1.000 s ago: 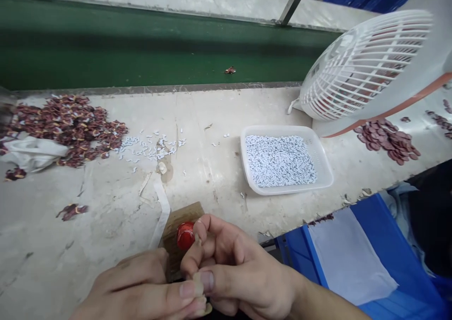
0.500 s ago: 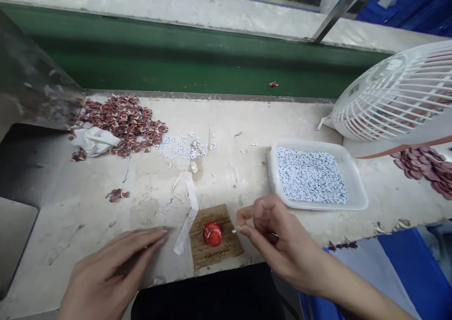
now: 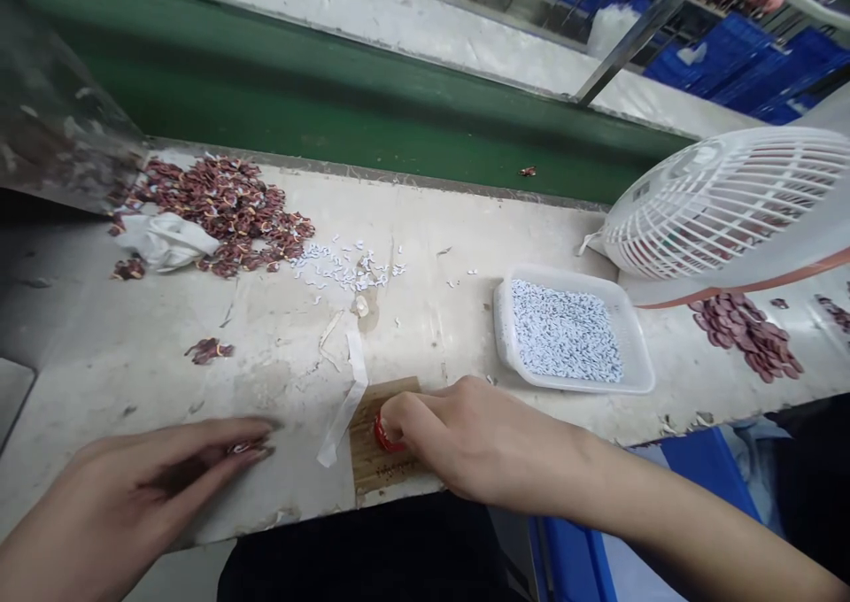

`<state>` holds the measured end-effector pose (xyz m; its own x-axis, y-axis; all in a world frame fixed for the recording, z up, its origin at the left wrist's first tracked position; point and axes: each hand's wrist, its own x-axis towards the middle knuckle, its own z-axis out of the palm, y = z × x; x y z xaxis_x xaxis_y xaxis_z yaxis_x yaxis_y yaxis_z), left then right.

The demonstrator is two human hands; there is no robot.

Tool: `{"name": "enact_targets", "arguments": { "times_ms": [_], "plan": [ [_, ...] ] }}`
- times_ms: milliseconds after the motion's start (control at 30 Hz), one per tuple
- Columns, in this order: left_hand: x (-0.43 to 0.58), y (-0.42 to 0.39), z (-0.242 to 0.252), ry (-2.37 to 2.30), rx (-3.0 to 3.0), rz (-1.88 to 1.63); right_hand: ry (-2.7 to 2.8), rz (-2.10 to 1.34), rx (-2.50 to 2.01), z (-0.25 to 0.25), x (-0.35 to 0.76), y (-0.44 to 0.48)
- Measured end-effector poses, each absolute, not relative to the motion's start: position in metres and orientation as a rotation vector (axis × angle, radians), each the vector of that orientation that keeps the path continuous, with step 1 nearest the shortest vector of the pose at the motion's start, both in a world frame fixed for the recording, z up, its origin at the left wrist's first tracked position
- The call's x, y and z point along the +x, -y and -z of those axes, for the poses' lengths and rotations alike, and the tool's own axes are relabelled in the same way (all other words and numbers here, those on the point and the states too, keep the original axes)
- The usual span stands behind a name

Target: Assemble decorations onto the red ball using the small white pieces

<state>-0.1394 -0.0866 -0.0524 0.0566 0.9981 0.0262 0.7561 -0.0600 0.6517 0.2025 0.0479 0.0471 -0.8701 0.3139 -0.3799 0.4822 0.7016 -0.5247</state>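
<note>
My left hand (image 3: 152,474) rests low over the table at the left, thumb and fingers closed around a small piece (image 3: 240,448) with a pale edge; most of it is hidden. In the middle, my right hand (image 3: 458,434) reaches over a small round red object (image 3: 383,434), fingers bent and pressed together at its top. Its fingertips are covered, so what they pinch cannot be made out. The red object stands on a brown square board (image 3: 372,478) at the table's front edge. A white paper strip (image 3: 340,420) lies between my hands, partly against the board.
A translucent tray (image 3: 637,354) holds many tiny pale-blue pieces. A heap of dark red-brown pieces (image 3: 232,204) lies at the back left, beside a white crumpled cloth (image 3: 166,241) and scattered pale bits (image 3: 349,270). A white fan (image 3: 717,204) stands right, near mauve discs (image 3: 747,336).
My right hand has moved left, from beside the board onto the red object. My left hand has shifted left, and the small piece in it now shows. The view has tilted and swung right.
</note>
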Motion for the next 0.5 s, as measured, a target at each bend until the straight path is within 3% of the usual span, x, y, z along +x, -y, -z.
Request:
{"name": "enact_targets", "arguments": {
  "times_ms": [233, 500],
  "plan": [
    [-0.142, 0.088, 0.054, -1.883, 1.917, -0.817, -2.667, 0.842, 0.524, -0.051, 0.196, -0.051],
    [-0.16, 0.102, 0.072, -1.935, 1.976, -0.701, -2.666, 0.791, 0.492, -0.057, 0.191, -0.056]
  ]
}}
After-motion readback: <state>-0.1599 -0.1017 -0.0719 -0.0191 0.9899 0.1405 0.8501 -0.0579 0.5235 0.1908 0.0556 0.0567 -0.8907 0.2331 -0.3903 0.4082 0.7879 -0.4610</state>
